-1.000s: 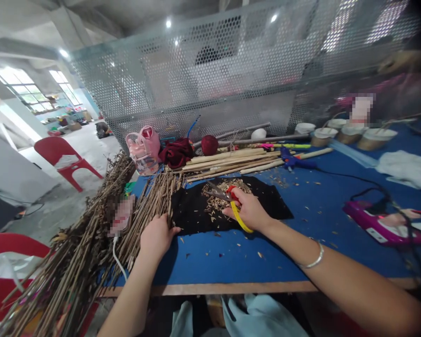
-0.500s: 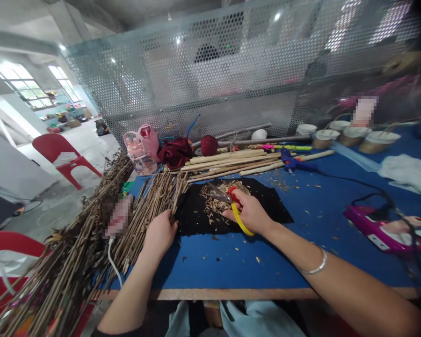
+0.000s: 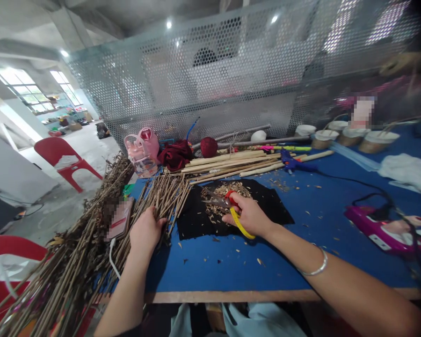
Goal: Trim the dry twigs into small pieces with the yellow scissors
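Observation:
My right hand is wrapped round scissors with one red and one yellow handle; the blades point left over a heap of small cut pieces on a black cloth. My left hand lies on a pile of thin dry stalks left of the cloth, its fingers curled among them. Whether the fingers grip any stalk cannot be made out.
Long peeled sticks, a blue glue gun and a dark red yarn ball lie at the back. A purple device with a cable is right. A bundle of dried plants hangs over the left edge.
My left hand has moved left, away from the cloth's edge and further onto the stalks. My right hand has hardly moved; the scissor blades look closer together.

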A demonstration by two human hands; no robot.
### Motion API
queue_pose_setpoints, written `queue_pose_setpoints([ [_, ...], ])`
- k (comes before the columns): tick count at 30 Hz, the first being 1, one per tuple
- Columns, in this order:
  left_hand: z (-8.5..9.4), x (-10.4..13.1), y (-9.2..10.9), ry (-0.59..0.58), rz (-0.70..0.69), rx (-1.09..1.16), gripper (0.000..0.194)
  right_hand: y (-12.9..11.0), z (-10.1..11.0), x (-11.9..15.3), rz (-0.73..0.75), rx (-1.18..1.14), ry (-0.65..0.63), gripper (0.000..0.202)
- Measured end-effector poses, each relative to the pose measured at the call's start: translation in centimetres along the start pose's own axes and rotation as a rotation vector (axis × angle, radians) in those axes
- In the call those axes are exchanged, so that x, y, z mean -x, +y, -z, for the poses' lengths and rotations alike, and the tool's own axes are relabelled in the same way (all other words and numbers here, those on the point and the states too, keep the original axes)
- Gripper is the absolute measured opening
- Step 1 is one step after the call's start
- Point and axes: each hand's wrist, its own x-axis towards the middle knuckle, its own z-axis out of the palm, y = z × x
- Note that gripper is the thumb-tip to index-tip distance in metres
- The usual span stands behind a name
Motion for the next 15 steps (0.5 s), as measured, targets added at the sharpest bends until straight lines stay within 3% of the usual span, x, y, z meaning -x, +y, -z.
queue_pose_setpoints([
  [7,0.5,2.0,3.0,0.111,-0.137,-0.165,0.040,-0.5,0.3,0.0,-0.003,-0.049,-0.008,0.036],
  [11,-0.3,1.9,4.9,-0.015,-0.222,-0.128,0.037,-0.6,0.4,0.1,0.008,-0.033,0.000,0.037],
  [15,-1.1,1.5,5.4,-0.126,-0.276,-0.091,0.026,-0.5,0.5,0.1,0.007,-0.021,0.014,0.039],
])
